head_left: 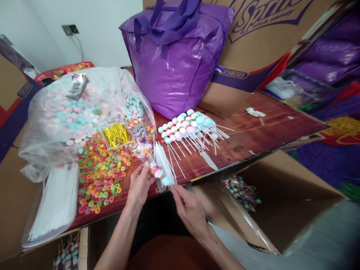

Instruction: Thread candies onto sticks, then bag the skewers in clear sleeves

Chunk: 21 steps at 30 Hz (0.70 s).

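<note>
My left hand pinches a candy skewer of pastel marshmallow pieces at the table's front edge. My right hand pinches the lower end of the same skewer, close to a bundle of white sticks lying on the table. A row of finished candy skewers lies farther back on the wooden-patterned table. Colourful ring candies are spread to the left. A small tray of gold twist ties sits beside them.
A large clear bag of pastel candies fills the left. A purple tote bag stands at the back. A packet of white sticks lies front left. An open cardboard box with wrapped skewers sits below right.
</note>
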### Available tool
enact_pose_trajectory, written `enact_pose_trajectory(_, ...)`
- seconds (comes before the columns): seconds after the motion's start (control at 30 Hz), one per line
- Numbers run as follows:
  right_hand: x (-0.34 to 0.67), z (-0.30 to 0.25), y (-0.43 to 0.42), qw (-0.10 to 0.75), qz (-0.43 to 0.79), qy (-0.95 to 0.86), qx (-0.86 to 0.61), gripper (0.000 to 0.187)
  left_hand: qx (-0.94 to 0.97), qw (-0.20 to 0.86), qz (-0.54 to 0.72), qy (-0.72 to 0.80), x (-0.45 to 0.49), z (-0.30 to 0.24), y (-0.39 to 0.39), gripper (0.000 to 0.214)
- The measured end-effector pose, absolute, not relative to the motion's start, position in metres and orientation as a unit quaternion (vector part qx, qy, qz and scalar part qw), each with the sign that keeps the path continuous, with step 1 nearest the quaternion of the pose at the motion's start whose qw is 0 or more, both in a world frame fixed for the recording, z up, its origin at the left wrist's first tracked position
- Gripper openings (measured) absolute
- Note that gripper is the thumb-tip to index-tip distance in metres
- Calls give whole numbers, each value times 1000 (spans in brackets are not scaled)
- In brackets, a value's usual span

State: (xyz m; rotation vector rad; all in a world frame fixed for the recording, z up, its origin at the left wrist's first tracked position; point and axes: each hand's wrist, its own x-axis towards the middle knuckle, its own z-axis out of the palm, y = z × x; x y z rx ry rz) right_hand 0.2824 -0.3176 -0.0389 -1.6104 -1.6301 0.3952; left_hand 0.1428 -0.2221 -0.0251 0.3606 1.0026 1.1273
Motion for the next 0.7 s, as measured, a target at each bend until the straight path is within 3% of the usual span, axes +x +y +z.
enact_pose_trajectory(0.27,273,-31,-306,339,152,-675,-637,36,163,731,495,441,147,-26,-225,37)
enact_pose_trajectory(0.57,286,-33,-308,417,546,-445,-575,39,138,720,517,442,143,-23,-217,33)
enact_pose_trajectory(0.7,285,-36,-305,433,572,-419,-557,41,151,724,508,441,146,-24,-220,34)
